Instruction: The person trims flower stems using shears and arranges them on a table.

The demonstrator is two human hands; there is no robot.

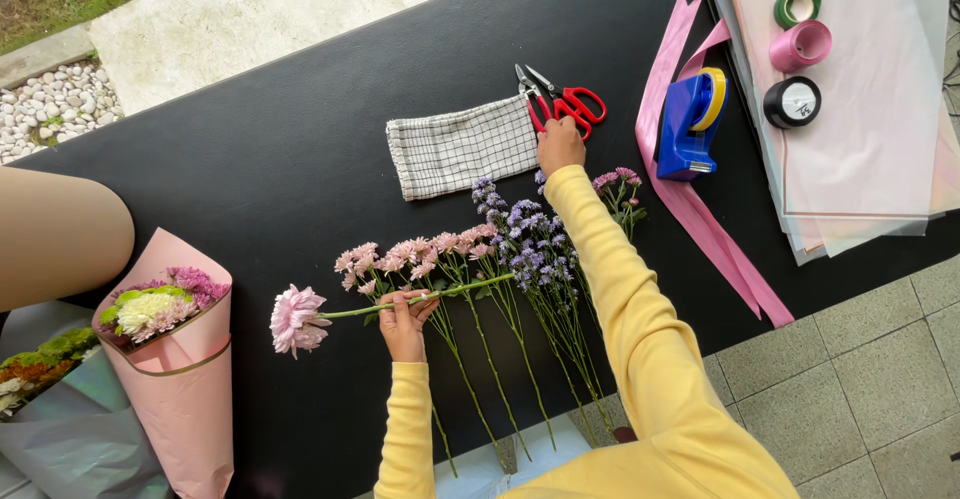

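Observation:
My left hand (pixel 404 323) grips the green stem of a pink gerbera (pixel 297 319), held sideways over the black table (pixel 260 169) with the bloom pointing left. My right hand (pixel 560 145) reaches across to the red-handled scissors (pixel 560 104) and closes on their handles beside a checked cloth (pixel 460 146). Between my arms lie pink flower stems (pixel 415 256) and purple flower stems (pixel 522 244), heads away from me. Both sleeves are yellow.
A pink-wrapped bouquet (pixel 168 344) lies at the left, beside another wrapped bunch (pixel 50 399). A blue tape dispenser (pixel 692 124) sits on pink ribbon (pixel 700 219). Wrapping sheets (pixel 850 109) at the right carry green (pixel 797 4), pink (pixel 800 46) and black (pixel 792 102) rolls.

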